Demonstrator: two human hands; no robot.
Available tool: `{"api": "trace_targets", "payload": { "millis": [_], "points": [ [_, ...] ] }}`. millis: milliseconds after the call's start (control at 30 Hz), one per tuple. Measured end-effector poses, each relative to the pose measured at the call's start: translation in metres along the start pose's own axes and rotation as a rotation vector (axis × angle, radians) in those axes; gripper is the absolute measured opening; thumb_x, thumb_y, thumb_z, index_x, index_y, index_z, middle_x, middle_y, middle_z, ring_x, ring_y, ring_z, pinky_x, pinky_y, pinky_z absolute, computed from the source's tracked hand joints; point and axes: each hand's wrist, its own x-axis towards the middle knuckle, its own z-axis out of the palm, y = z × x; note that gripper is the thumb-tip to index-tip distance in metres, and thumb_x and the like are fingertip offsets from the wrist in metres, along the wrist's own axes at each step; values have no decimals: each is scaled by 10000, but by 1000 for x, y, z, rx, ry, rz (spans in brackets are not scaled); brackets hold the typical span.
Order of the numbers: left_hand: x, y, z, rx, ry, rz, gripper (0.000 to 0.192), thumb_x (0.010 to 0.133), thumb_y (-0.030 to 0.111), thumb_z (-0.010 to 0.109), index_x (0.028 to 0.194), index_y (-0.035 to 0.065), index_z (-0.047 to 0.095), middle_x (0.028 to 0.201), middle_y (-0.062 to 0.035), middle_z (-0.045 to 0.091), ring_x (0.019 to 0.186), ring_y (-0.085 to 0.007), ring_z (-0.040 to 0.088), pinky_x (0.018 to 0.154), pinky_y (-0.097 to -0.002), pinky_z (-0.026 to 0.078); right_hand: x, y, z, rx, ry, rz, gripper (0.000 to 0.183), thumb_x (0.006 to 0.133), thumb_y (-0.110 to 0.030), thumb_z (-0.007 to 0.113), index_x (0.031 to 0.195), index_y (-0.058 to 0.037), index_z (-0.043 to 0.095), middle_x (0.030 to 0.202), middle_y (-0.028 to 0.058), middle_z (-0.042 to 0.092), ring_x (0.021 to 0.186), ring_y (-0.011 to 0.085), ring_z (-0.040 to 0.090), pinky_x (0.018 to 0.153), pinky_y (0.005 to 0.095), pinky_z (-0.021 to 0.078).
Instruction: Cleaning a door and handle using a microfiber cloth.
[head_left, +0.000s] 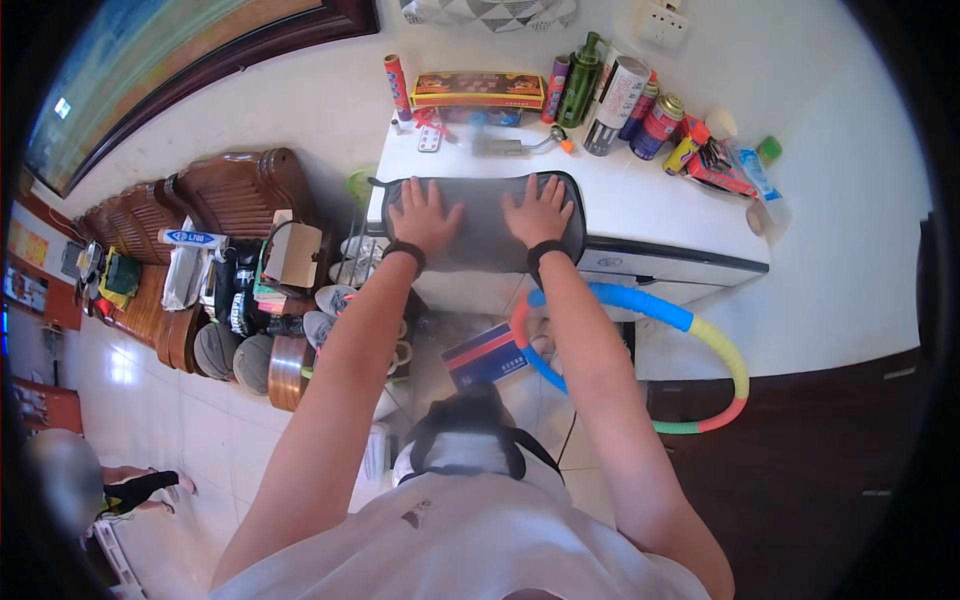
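A dark grey zippered fabric case (480, 225) lies flat across the front of a white cabinet top (652, 199), partly over its front edge. My left hand (422, 219) rests palm down on the left part of the case, fingers apart. On its right part my right hand (538, 213) lies palm down, fingers spread, near the rim. Both wrists wear dark bands. Just behind the case are a blister pack of pills (430, 138) and a metal torch head (499, 147) with an orange tip.
Along the back stand a long yellow-red box (478, 90), a green pump bottle (580, 84), and several spray cans (658, 127). A colourful foam hoop (720, 341) leans below at right. A carved wooden bench (225, 187) loaded with goods stands left. Another person's legs (142, 480) show lower left.
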Motion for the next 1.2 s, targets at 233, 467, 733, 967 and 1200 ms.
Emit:
{"api": "trace_targets", "payload": {
  "millis": [233, 467, 733, 967, 1200],
  "points": [
    [27, -10, -3, -42, -82, -8, 812, 874, 645, 378, 1477, 112, 270, 1560, -180, 127, 1455, -312, 68, 1096, -622, 122, 17, -10, 24, -10, 275, -49, 754, 844, -524, 486, 1430, -67, 359, 1456, 291, 307, 1387, 407, 238, 1109, 565, 151],
    [40, -5, 0, -1, -40, -7, 782, 889, 625, 377, 1478, 121, 272, 1560, -170, 138, 1452, -309, 92, 1084, -629, 140, 19, -14, 20, -4, 377, -15, 779, 821, -502, 529, 1402, -10, 371, 1441, 280, 340, 1378, 387, 270, 1103, 553, 185],
    [40, -2, 7, -22, 56, 11, 744, 876, 590, 413, 1452, 127, 332, 1550, -161, 189, 1444, -300, 139, 1086, -611, 166, 22, -11, 17, -35, 290, -13, 751, 866, -504, 452, 1397, 22, 381, 1470, 255, 321, 1398, 351, 255, 1121, 510, 175],
    [15, 2, 5, -79, 88, 14, 640, 912, 468, 417, 1437, 109, 349, 1549, -140, 201, 1443, -293, 143, 1097, -604, 161, -1, -1, 20, -4, 273, -60, 732, 881, -523, 432, 1392, 1, 405, 1480, 233, 320, 1403, 342, 248, 1130, 475, 170],
    [-21, 1, 13, -62, 67, 56, 678, 927, 520, 368, 1456, 100, 312, 1544, -188, 177, 1441, -326, 130, 1095, -607, 149, -32, 10, 25, -17, 306, -80, 707, 889, -514, 444, 1392, -19, 413, 1458, 254, 342, 1382, 367, 276, 1118, 497, 190]
  ]
}}
